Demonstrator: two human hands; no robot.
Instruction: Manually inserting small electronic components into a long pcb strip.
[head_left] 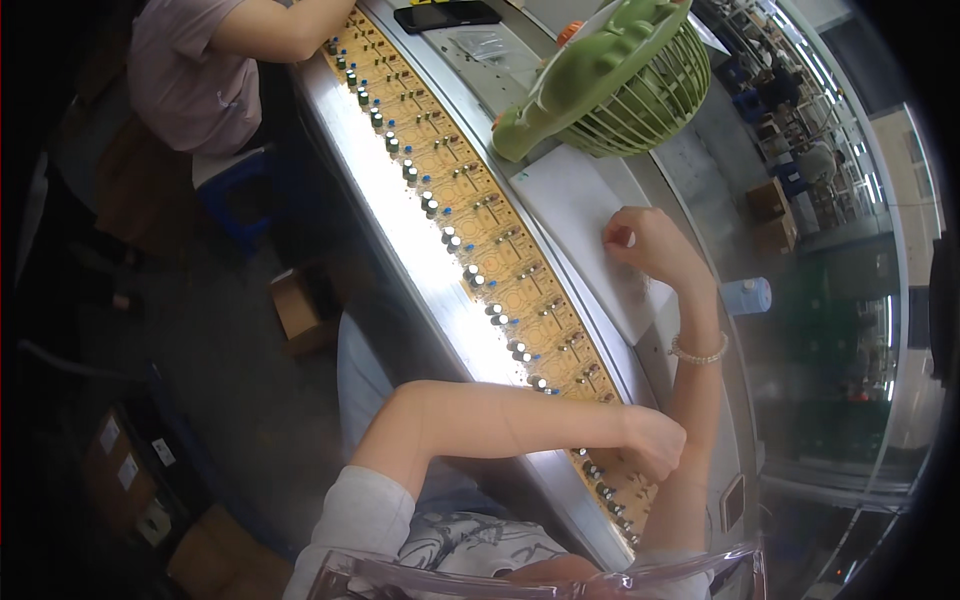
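A long row of tan circuit boards [515, 290] runs diagonally along a shiny metal line, with capacitors and small blue parts standing on it. My left arm reaches across the boards. My left hand [655, 442] is curled over their near right part, beside or against my right forearm; its fingertips are mostly hidden. Farther out, my right hand [655, 245] is raised over a white tray or sheet [575, 205], thumb and finger curled together in a ring. Anything small in that pinch cannot be made out. A beaded bracelet [700, 352] circles my right wrist.
A green fan [625, 85] stands beyond the boards, near a dark phone [447, 15] and a clear plastic bag [482, 45]. A light blue bottle [746, 296] is right of my right wrist. Another person's arm [270, 30] rests at the line's far end. A cardboard box [293, 303] sits below left.
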